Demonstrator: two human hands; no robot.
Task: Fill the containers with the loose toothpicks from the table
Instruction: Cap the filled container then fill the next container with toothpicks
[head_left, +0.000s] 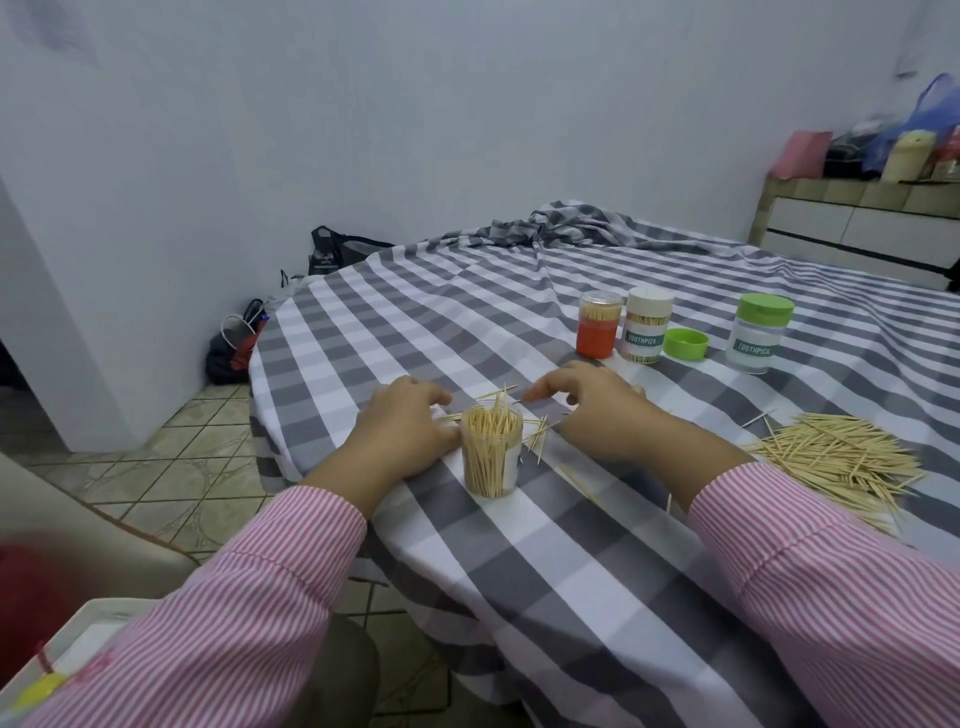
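A clear, lidless container (491, 457) packed with upright toothpicks stands on the checked tablecloth (571, 545) between my hands. My left hand (402, 434) rests palm-down just left of it, fingers curled over a few scattered toothpicks (537, 428) on the cloth. My right hand (597, 410) hovers to the right of the container, fingers spread and bent, touching loose toothpicks behind it. A large pile of loose toothpicks (836, 462) lies at the right. Whether either hand pinches any toothpicks is hidden.
At the back stand an orange-based container (598, 325), a full labelled container (647, 326), a loose green lid (687, 343) and a green-lidded container (759, 332). The table's edge drops to a tiled floor (171, 467) on the left.
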